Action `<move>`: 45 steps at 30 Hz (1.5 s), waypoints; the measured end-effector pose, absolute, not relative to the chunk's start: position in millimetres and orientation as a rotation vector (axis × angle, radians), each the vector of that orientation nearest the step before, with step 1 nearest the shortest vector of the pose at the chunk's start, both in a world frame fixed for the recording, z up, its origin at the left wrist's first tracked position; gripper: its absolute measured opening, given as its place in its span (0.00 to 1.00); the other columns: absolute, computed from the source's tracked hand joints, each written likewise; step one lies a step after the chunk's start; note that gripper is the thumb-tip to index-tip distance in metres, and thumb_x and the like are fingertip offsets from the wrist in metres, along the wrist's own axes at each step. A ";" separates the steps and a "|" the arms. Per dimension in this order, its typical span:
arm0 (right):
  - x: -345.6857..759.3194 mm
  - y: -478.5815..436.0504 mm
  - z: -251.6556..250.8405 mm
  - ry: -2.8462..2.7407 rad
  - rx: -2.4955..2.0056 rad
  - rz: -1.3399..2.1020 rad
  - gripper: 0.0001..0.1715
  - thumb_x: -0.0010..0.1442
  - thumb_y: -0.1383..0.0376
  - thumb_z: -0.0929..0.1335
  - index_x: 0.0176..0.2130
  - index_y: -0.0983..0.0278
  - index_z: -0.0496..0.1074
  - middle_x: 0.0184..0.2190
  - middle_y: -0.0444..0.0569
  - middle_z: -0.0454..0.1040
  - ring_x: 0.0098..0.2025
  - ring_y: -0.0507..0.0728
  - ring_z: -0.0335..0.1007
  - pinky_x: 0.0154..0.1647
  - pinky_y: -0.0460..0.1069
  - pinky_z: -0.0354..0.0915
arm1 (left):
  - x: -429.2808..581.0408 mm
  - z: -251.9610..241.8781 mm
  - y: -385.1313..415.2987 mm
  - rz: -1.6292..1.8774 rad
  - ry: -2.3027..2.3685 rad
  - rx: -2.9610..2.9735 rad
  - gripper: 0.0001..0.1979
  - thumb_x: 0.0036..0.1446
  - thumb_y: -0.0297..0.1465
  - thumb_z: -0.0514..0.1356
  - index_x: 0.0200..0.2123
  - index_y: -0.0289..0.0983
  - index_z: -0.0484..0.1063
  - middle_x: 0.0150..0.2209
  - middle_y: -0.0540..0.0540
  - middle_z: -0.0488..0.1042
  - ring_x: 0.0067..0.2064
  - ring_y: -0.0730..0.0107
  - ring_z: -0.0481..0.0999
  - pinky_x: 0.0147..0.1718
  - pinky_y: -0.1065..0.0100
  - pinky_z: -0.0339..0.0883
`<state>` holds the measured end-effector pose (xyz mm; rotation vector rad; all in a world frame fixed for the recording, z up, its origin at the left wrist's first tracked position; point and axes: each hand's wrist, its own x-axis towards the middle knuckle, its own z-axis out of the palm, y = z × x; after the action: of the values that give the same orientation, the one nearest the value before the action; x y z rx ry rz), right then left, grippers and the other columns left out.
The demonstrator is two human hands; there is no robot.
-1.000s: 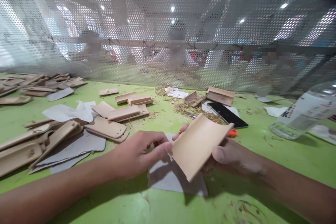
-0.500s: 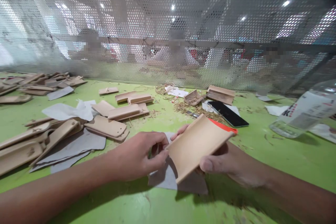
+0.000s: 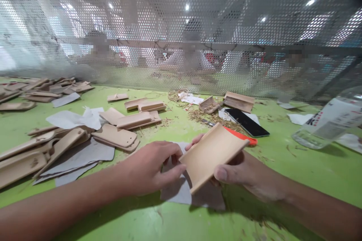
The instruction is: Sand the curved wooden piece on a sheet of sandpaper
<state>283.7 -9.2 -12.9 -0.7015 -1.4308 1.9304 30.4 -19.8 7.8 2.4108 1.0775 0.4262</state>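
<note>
A curved bamboo piece [image 3: 213, 154], pale and trough-shaped, is tilted in my right hand [image 3: 240, 175]. The right thumb presses on its near edge and the other fingers reach underneath. At the piece's left end is my left hand [image 3: 158, 167], index finger curled and thumb stretched out, with a gap between them. The left thumb tip appears to touch the end's rim. Below both hands lies a grey sheet of paper [image 3: 177, 192] on the green table [image 3: 135, 218]. Behind the bamboo lies a tool with an orange handle [image 3: 240, 135], partly hidden; a metal blade shows beyond it.
Bamboo pieces [image 3: 68, 147] pile up at left, with more [image 3: 138, 118] in the middle. A phone [image 3: 247, 122] lies beside shavings [image 3: 198, 115]. A clear bottle [image 3: 325, 124] stands tilted in view at right. A perforated metal screen [image 3: 158, 71] closes the back; people sit behind it.
My left thumb and index finger have parted from a pinch at the bamboo's end. The bamboo piece has shifted slightly left and tilted a little in my right hand.
</note>
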 end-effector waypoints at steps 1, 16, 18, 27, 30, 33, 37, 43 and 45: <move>284.1 -9.0 -13.9 -1.423 -0.704 1.924 0.35 0.53 0.55 0.82 0.55 0.55 0.70 0.55 0.53 0.76 0.53 0.64 0.76 0.53 0.60 0.72 | 30.3 7.8 -20.1 0.420 1.076 2.415 0.11 0.68 0.35 0.55 0.40 0.36 0.75 0.34 0.47 0.76 0.33 0.65 0.73 0.32 0.67 0.63; 286.7 -10.5 -18.1 -1.345 -0.787 1.899 0.36 0.53 0.57 0.82 0.57 0.52 0.71 0.54 0.52 0.77 0.47 0.62 0.77 0.37 0.52 0.72 | 27.4 4.9 -16.3 0.432 1.173 2.411 0.12 0.69 0.31 0.49 0.37 0.39 0.72 0.34 0.47 0.75 0.33 0.63 0.73 0.33 0.65 0.63; 286.6 -11.2 -14.7 -1.372 -0.796 1.893 0.37 0.54 0.56 0.81 0.58 0.53 0.70 0.52 0.52 0.77 0.44 0.60 0.76 0.36 0.51 0.72 | 27.4 5.7 -17.6 0.434 1.129 2.411 0.12 0.71 0.34 0.50 0.40 0.38 0.72 0.35 0.46 0.75 0.33 0.63 0.73 0.33 0.65 0.63; 286.1 -14.8 -5.6 -1.434 -0.890 1.860 0.36 0.54 0.52 0.80 0.58 0.49 0.70 0.56 0.51 0.75 0.48 0.63 0.75 0.40 0.56 0.73 | 28.1 5.5 -17.6 0.418 1.052 2.420 0.12 0.71 0.33 0.51 0.43 0.37 0.74 0.36 0.45 0.75 0.35 0.62 0.74 0.34 0.65 0.64; 286.8 -12.9 -9.2 -1.409 -0.844 1.869 0.37 0.53 0.53 0.80 0.58 0.51 0.69 0.56 0.52 0.75 0.48 0.64 0.76 0.38 0.55 0.74 | 27.4 5.1 -17.9 0.430 1.050 2.424 0.13 0.71 0.32 0.50 0.42 0.37 0.73 0.36 0.46 0.75 0.35 0.63 0.74 0.34 0.65 0.64; 286.8 -11.5 -10.6 -1.420 -0.830 1.888 0.39 0.53 0.54 0.81 0.59 0.53 0.68 0.56 0.53 0.75 0.51 0.64 0.76 0.39 0.54 0.74 | 27.1 4.9 -18.5 0.424 1.073 2.429 0.12 0.71 0.35 0.52 0.42 0.36 0.73 0.34 0.47 0.75 0.33 0.64 0.73 0.32 0.65 0.63; 286.3 -11.1 -9.6 -1.446 -0.819 1.891 0.42 0.53 0.52 0.80 0.62 0.52 0.67 0.56 0.54 0.75 0.46 0.61 0.77 0.38 0.53 0.74 | 27.6 5.1 -17.7 0.433 1.054 2.439 0.12 0.70 0.31 0.50 0.41 0.36 0.73 0.35 0.47 0.75 0.34 0.64 0.74 0.33 0.66 0.64; 285.8 -9.8 -12.2 -1.406 -0.794 1.881 0.36 0.54 0.54 0.80 0.58 0.54 0.69 0.51 0.51 0.77 0.42 0.58 0.76 0.37 0.51 0.73 | 27.1 4.7 -18.7 0.423 1.061 2.544 0.11 0.71 0.34 0.53 0.47 0.38 0.73 0.38 0.46 0.75 0.38 0.61 0.75 0.36 0.64 0.66; 285.7 -9.9 -12.5 -1.394 -0.807 1.883 0.36 0.54 0.54 0.80 0.58 0.54 0.69 0.50 0.50 0.77 0.41 0.57 0.76 0.37 0.51 0.73 | 26.7 4.8 -19.0 0.420 1.069 2.571 0.11 0.72 0.35 0.53 0.47 0.38 0.72 0.39 0.46 0.75 0.38 0.61 0.75 0.37 0.64 0.66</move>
<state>285.7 -9.9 -12.5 -0.8074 -1.3940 1.8826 26.7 -19.0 4.8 2.5708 1.0688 0.4202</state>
